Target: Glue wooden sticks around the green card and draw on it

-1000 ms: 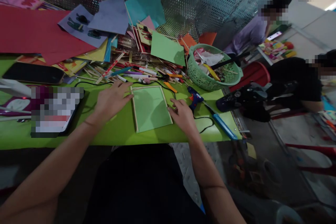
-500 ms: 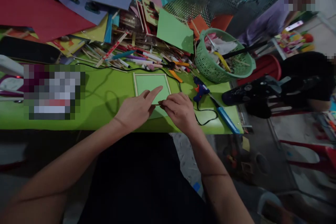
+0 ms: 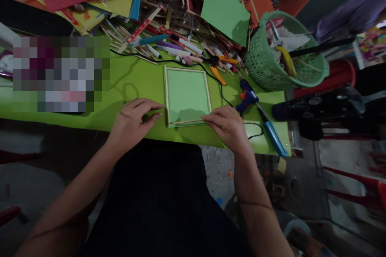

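Observation:
A square of light green paper [image 3: 188,90] lies on the green table [image 3: 141,80], edged with thin wooden sticks along its far, left and right sides. Along its near side runs another wooden stick [image 3: 187,121]. My right hand [image 3: 229,126] pinches the right end of that stick at the paper's near right corner. Left of the paper, my left hand [image 3: 135,120] is apart from it, thumb and fingers spread with nothing between them. Beyond my right hand lies a blue glue gun [image 3: 247,95] with its black cord.
A blue-handled cutter [image 3: 274,136] lies near the table's right edge. A green basket [image 3: 256,58] of odds and ends stands at the back right. Pens [image 3: 181,52], loose sticks and coloured paper [image 3: 226,12] pile up along the back. Orange-handled pliers [image 3: 217,75] lie before them.
My left hand has drawn back leftward off the paper, uncovering the frame and the near stick. My right hand still pinches the stick's end. The view has shifted.

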`<state>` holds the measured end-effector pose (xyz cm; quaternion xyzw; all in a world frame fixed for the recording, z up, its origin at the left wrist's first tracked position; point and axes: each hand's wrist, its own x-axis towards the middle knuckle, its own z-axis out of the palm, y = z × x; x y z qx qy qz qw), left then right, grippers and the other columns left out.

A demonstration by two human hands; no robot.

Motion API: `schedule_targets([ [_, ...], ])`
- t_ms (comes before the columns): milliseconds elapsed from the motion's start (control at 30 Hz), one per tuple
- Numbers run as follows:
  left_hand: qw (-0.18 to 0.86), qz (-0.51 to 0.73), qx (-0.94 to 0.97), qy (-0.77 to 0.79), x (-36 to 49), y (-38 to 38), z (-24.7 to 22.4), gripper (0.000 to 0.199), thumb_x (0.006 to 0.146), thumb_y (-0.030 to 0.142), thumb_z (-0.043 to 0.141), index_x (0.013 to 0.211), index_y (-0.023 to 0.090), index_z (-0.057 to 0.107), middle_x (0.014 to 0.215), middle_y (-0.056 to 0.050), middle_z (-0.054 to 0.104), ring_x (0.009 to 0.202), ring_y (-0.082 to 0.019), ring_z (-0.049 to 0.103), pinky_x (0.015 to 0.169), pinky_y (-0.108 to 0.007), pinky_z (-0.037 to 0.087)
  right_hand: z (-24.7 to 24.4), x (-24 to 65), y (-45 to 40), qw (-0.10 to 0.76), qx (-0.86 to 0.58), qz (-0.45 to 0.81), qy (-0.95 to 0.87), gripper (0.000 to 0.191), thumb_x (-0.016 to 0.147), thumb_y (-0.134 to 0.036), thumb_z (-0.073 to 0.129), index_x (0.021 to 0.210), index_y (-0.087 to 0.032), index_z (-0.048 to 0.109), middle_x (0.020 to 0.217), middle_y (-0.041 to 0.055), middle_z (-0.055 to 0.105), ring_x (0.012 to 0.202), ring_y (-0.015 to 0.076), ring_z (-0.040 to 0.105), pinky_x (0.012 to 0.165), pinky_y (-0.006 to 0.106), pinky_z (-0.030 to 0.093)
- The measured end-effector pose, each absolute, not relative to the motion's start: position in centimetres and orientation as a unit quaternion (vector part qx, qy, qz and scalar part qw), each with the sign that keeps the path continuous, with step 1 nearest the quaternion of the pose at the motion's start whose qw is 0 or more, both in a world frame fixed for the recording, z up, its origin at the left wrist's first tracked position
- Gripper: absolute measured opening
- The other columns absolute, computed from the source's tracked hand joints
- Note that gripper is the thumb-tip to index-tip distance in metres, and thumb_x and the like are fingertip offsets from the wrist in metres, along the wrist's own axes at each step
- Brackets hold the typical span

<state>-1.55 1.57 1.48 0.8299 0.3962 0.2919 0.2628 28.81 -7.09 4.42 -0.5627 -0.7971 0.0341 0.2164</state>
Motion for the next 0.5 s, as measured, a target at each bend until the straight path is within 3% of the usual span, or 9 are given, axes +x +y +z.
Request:
schedule_targets([
  [500,0.254,0.28,0.851,0.365,-0.4,0.8,1.8,0.012,0.097,0.026,0.065,0.099,0.021,0.076,0.104,-0.006,0.078,0.099,-0.023,0.069,0.092,-0.039,0.052,4.0,28.4,-7.4,0.182,-0.565,0.051,-0.803,0.018,0.102,-0.022,0.06,0.103,-0.025,0.078,0.09,0.0056,0.071,0.086,0.0218,0.06,0.077,0.037,0.043],
])
